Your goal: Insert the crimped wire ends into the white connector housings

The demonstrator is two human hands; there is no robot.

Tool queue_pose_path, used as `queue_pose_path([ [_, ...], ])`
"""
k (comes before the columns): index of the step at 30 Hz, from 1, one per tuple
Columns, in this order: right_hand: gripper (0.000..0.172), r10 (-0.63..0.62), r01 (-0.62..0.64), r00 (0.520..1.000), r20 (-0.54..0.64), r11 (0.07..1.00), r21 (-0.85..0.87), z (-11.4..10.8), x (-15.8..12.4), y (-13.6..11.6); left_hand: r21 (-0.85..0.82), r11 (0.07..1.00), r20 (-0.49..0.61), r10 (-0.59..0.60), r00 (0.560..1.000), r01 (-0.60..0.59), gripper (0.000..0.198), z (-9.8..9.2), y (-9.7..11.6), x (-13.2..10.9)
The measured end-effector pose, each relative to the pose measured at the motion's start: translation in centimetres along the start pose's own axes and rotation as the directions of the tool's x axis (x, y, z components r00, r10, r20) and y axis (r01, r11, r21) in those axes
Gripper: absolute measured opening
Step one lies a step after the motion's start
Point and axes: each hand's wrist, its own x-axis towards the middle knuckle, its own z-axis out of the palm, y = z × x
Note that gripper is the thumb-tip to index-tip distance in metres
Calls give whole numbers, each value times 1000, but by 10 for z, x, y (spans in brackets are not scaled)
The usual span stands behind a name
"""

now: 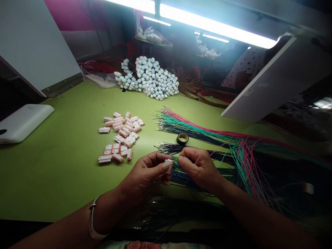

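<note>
My left hand [148,170] pinches a small white and orange connector [169,166] between thumb and fingers. Close to its right side, my right hand [198,167] is closed in a pinch, its fingertips near the connector; what they hold is too small to make out. Bundles of pink, green and dark wires [197,128] lie behind and to the right, their metal-tipped ends pointing left. Several white and orange connectors [124,130] are scattered on the green table [64,166] to the left of my hands.
A roll of black tape [182,138] lies just behind my right hand. White connectors [155,77] are heaped at the back. A white device [26,121] sits at the far left. Light panels stand on both sides, and a person in dotted clothing [240,67] is behind the right one.
</note>
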Motion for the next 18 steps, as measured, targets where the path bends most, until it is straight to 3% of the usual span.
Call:
queue_pose_path([
  [7, 27, 22, -23, 1000, 22, 999, 23, 3, -1, 0, 80, 995, 5, 65, 998, -65, 19, 2, 1, -1],
  [18, 25, -15, 15, 1000, -8, 999, 32, 5, -6, -2, -69, 997, 27, -33, 999, 35, 20, 4, -1, -3],
])
